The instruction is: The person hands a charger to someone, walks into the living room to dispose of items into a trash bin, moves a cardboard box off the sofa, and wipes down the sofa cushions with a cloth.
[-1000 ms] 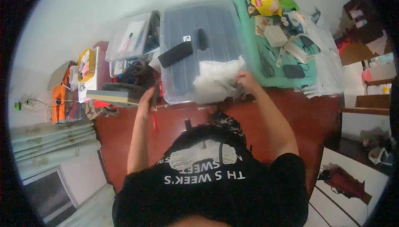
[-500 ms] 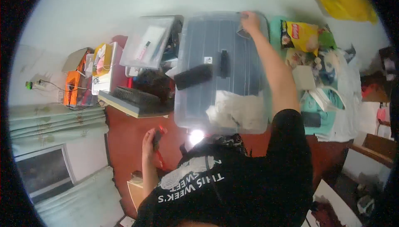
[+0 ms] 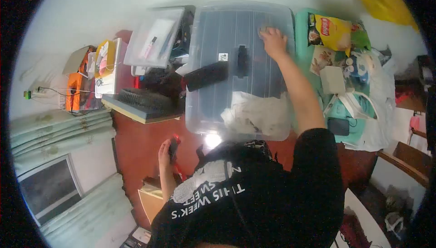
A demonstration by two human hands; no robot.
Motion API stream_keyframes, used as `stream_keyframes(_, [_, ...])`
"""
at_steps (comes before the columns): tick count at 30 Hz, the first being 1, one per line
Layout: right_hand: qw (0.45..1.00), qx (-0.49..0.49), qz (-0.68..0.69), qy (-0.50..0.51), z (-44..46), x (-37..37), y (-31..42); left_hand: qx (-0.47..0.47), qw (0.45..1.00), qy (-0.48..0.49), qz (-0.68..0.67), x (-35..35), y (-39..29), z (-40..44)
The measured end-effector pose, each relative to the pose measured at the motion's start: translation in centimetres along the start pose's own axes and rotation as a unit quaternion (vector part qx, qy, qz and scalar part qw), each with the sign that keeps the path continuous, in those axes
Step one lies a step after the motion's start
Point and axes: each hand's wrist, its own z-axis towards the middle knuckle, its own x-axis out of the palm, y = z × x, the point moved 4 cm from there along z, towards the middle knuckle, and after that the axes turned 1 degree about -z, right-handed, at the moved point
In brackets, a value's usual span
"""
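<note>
My right hand point(image 3: 274, 43) is over the far right part of a large clear plastic bin point(image 3: 193, 111), its fingers curled on a small object too hidden to name. My left hand point(image 3: 166, 151) is closed round a dark object point(image 3: 173, 147) with a red strap, low in front of the bin. A black oblong item point(image 3: 207, 76) lies across the bin's left side. White cloth point(image 3: 256, 114) is bunched at the bin's front end. A bright light point(image 3: 212, 140) glows by its front edge.
To the right stands a green tray point(image 3: 302, 25) with a yellow snack bag point(image 3: 334, 32), a white box point(image 3: 332, 80) and a dark pouch point(image 3: 338, 126). Leftward are a smaller clear container point(image 3: 152, 43), a black brush-like item point(image 3: 147, 102) and an orange box point(image 3: 75, 89).
My right hand has gone from the white cloth to the bin's far right part, then slightly nearer. My left hand has dropped below the bin's front edge with the dark object. The view has shifted.
</note>
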Motion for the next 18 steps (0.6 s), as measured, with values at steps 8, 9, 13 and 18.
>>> stream_keyframes(8, [0.998, -0.059, -0.006, -0.002, -21.2, -0.8, 3.8, 0.0, 0.997, 0.081, 0.009, 2.6, 0.6, -0.9])
stream_keyframes(9, [0.998, -0.069, -0.013, 0.0, -23.4, -1.0, 4.5, 0.017, 0.994, 0.104, 0.017, 2.5, 0.8, -1.0])
stream_keyframes(13, [0.998, -0.041, 0.047, 0.004, -29.7, -3.7, 6.9, 0.008, 0.988, 0.153, 0.0, 1.5, 1.7, -2.4])
stream_keyframes(18, [0.997, -0.044, 0.062, 0.031, -33.8, -3.5, 8.0, 0.01, 0.989, 0.144, 0.028, -3.1, 4.5, -5.0])
